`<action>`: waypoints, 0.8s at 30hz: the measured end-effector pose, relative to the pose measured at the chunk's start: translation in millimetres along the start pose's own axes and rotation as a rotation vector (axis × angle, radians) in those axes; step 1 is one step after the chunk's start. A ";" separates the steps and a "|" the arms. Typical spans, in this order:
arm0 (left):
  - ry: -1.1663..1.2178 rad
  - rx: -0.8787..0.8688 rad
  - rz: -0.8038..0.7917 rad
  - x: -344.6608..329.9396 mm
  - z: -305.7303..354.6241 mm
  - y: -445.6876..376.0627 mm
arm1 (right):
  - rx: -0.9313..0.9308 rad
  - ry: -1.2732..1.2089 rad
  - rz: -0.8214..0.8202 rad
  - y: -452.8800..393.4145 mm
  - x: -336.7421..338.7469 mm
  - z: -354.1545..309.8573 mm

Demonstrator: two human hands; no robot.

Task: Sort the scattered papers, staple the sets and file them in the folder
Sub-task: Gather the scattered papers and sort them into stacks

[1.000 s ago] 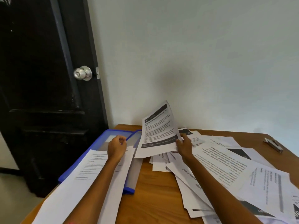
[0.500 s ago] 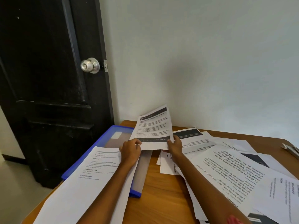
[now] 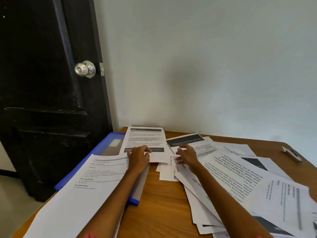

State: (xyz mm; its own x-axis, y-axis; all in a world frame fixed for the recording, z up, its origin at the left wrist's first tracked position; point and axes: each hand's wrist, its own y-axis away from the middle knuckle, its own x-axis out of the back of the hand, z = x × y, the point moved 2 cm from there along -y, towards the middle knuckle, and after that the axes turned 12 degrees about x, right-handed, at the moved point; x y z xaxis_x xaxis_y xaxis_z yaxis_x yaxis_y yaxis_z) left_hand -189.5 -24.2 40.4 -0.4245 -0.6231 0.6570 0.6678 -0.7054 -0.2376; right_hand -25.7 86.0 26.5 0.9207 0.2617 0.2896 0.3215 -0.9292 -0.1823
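Head view: a person sorts printed papers at a wooden table [image 3: 163, 200] set against a pale wall, beside a dark door [image 3: 42, 83]. The left hand [image 3: 139, 156] rests on the lower edge of a sheet with dark bands [image 3: 145, 140], fingers curled over it, the sheet lying partly across the blue folder [image 3: 103, 146]. The right hand [image 3: 186, 156] hovers with fingers loosely spread over the scattered papers [image 3: 231, 169] to the right; whether it touches them cannot be told. A second sorted sheet [image 3: 96, 170] lies across the near part of the folder. The stapler [image 3: 291, 153] sits untouched near the table's far right edge, well apart from both hands. Sorting appears to be at an early stage: most sheets remain loose, nothing looks stapled, and filing is yet to come.
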 end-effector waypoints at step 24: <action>-0.008 0.136 -0.116 -69.5 87.9 103.3 | 0.141 0.316 0.123 105.1 195.0 36.3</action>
State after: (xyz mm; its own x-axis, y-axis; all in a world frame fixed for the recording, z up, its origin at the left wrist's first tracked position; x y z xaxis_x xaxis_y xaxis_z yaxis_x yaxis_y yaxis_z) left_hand -37.3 -24.1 33.1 -0.4993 -0.5367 0.6802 0.6912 -0.7201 -0.0608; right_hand 195.7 48.9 29.7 0.8478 0.0362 0.5290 0.2601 -0.8978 -0.3553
